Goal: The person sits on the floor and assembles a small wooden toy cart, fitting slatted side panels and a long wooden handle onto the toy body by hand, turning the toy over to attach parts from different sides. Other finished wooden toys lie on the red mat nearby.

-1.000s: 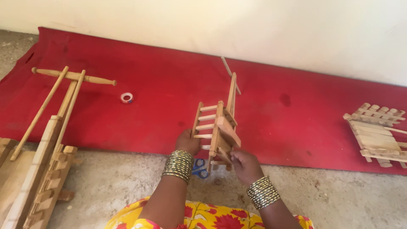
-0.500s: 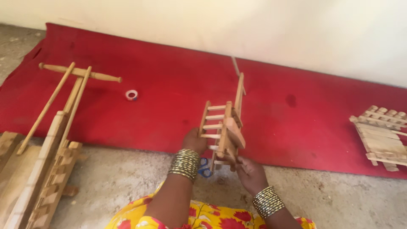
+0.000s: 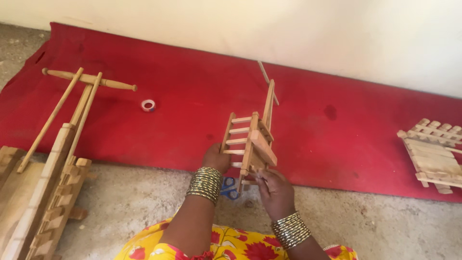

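I hold a small ladder-like frame of wooden sticks (image 3: 250, 132) upright over the edge of a red cloth (image 3: 168, 103). My left hand (image 3: 215, 159) grips its lower left rail. My right hand (image 3: 274, 188) holds its lower right part from below. Both wrists carry stacks of metal bangles. Blue-handled scissors (image 3: 230, 188) lie on the floor under my hands, partly hidden.
A roll of tape (image 3: 148, 105) lies on the cloth. Long wooden poles and notched wooden pieces (image 3: 57, 163) lie at the left. A slatted wooden assembly (image 3: 433, 156) rests at the right. A thin stick (image 3: 267, 81) lies near the white wall.
The view has shifted slightly, so everything sits a little further right and down in the frame. My hands keep the same hold on the stick frame.
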Action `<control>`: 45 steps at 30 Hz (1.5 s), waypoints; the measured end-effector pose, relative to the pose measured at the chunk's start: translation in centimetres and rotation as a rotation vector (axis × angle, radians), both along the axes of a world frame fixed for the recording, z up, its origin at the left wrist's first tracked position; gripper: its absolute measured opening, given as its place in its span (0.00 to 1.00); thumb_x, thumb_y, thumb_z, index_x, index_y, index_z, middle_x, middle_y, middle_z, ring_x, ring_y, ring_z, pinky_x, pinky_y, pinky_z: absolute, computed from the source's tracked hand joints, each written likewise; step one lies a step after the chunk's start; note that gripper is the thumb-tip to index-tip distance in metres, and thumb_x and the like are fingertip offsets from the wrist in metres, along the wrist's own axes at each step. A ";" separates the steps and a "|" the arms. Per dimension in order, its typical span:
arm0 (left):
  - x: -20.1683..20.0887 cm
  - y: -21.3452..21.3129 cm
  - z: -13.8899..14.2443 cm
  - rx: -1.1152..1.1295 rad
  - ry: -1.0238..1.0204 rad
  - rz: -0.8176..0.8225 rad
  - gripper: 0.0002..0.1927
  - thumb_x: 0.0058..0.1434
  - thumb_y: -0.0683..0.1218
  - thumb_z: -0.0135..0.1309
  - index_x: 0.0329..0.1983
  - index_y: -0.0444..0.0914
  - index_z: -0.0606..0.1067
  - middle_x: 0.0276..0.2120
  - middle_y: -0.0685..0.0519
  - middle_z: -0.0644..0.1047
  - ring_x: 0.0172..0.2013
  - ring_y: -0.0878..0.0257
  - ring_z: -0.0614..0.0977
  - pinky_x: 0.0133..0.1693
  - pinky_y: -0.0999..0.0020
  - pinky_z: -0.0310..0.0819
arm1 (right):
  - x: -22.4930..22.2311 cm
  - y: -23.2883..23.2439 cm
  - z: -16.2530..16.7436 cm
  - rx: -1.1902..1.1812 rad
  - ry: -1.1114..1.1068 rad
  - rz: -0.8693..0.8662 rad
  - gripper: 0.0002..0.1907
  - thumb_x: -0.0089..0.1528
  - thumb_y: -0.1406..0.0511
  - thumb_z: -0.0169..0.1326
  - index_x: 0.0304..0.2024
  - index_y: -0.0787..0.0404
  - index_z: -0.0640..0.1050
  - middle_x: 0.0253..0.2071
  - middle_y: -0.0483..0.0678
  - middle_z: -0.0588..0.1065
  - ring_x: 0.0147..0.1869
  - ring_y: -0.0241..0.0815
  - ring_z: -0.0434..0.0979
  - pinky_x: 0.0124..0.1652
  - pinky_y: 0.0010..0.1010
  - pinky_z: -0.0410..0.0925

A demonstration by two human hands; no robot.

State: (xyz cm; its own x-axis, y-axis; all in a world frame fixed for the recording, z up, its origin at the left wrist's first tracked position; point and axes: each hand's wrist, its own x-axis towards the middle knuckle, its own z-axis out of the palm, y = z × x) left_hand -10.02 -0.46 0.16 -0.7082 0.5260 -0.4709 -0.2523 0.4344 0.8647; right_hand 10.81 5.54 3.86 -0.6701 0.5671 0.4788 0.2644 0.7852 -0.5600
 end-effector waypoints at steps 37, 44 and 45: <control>-0.5 0.2 -1.4 -0.082 0.118 -0.120 0.13 0.62 0.48 0.50 0.44 0.36 0.78 0.28 0.45 0.81 0.26 0.57 0.83 0.29 0.59 0.78 | 1.6 3.4 -1.1 -0.280 -0.343 -0.004 0.07 0.59 0.65 0.61 0.39 0.58 0.85 0.35 0.52 0.82 0.38 0.48 0.83 0.41 0.37 0.74; -0.9 -0.3 -1.7 0.145 -0.105 -0.072 0.18 0.59 0.42 0.47 0.53 0.38 0.74 0.31 0.46 0.78 0.24 0.57 0.79 0.26 0.60 0.75 | 2.7 5.8 -3.3 -0.392 -0.082 -0.090 0.10 0.59 0.67 0.62 0.44 0.57 0.83 0.40 0.51 0.82 0.42 0.42 0.85 0.43 0.31 0.76; -0.9 -0.5 -1.4 0.172 -0.162 -0.039 0.17 0.61 0.44 0.47 0.53 0.39 0.74 0.31 0.48 0.76 0.24 0.58 0.79 0.26 0.61 0.76 | 2.3 6.0 -3.2 -0.430 0.023 -0.137 0.11 0.60 0.67 0.61 0.46 0.56 0.83 0.42 0.49 0.82 0.43 0.41 0.85 0.44 0.30 0.77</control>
